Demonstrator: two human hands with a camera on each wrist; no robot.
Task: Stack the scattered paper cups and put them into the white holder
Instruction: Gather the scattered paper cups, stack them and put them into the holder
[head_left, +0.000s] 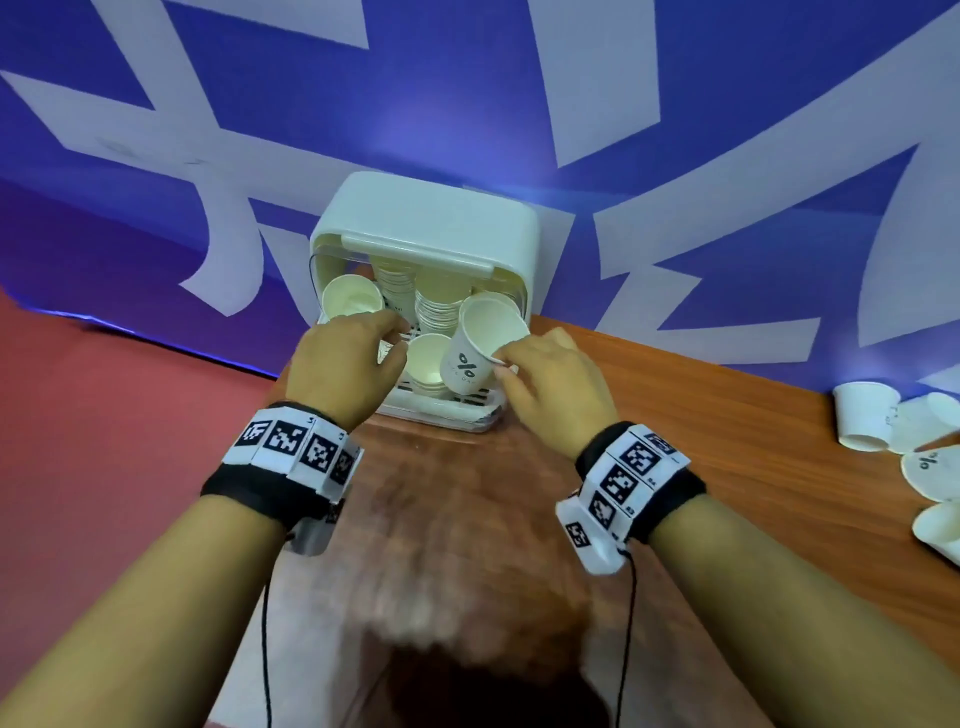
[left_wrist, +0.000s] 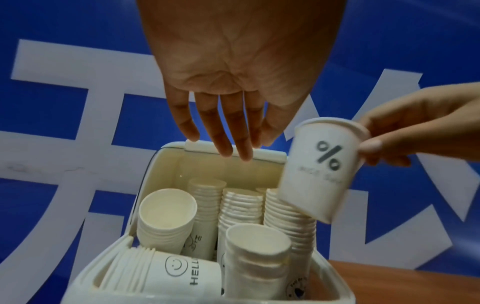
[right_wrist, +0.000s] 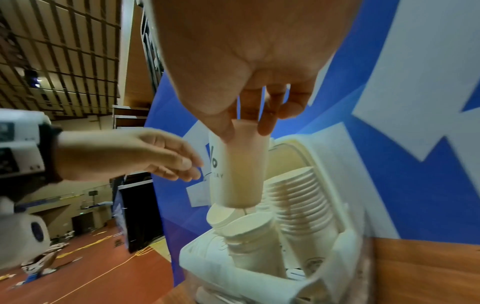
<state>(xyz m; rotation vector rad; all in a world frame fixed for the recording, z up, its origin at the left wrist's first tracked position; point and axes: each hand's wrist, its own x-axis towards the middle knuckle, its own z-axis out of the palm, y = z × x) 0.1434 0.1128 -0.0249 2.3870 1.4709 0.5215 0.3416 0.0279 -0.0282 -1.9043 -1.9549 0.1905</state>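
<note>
A: Nearest, what do the hands do?

B: The right hand (head_left: 550, 384) pinches a paper cup (head_left: 480, 345) at its rim, thumb on the outside and fingers at the lip. The left hand (head_left: 345, 364) holds nothing; its fingers hang straight and relaxed, as the left wrist view shows.

A: Which way does the cup point?

B: Mouth up and tipped away from the right hand, base down. Its long axis leans; the base sits just above a stack (left_wrist: 291, 218) in the holder (head_left: 431, 218). A grey percent sign faces the left hand.

A: And beyond the fingers?

B: The holder is smooth white plastic, boxy with rounded corners, with its lid up. Inside stand several ribbed stacks of nested cups, and one stack (left_wrist: 155, 267) lies on its side below the left hand, printed with a smiley face.

A: Anything unclear?

B: The left hand covers part of the holder's front in the head view, and the small print under the percent sign is blurred. Far off to the right hand's outer side, loose cups (head_left: 904, 441) lie on the wooden table (head_left: 727, 415), cut off by the frame edge.
</note>
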